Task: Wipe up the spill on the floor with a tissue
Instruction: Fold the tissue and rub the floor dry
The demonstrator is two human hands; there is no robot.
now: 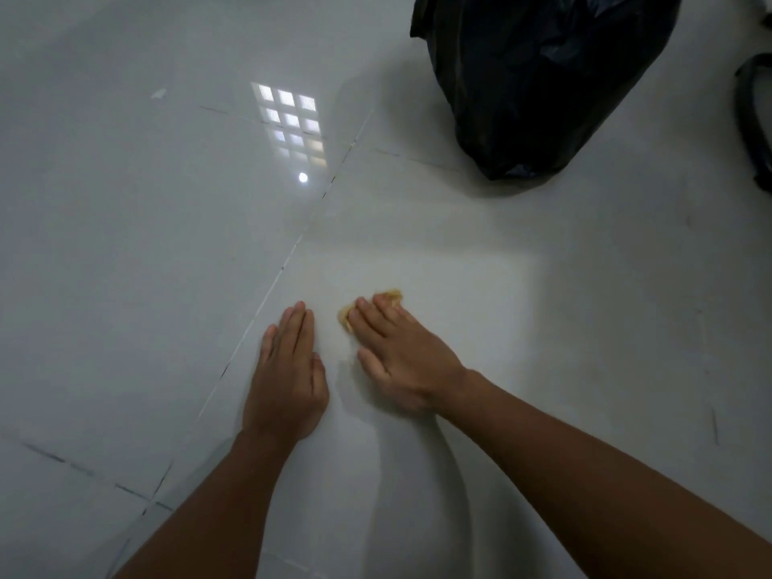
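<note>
Near the lower middle of the frame, the right hand (397,348) lies flat with its fingers spread, pressing a yellow-stained tissue (390,295) against the white tiled floor (125,244). Only the tissue's edges show, poking out past the fingertips and at the hand's left side; the rest is hidden under the palm. The left hand (286,378) rests just beside it, to the left, palm down with fingers straight and together, holding nothing and not touching the tissue. A faint wet sheen, possibly leftover spill (346,382), sits between the two hands, though the glare makes it hard to be sure. A black bag (539,77) stands in the upper right, well apart from both hands.
</note>
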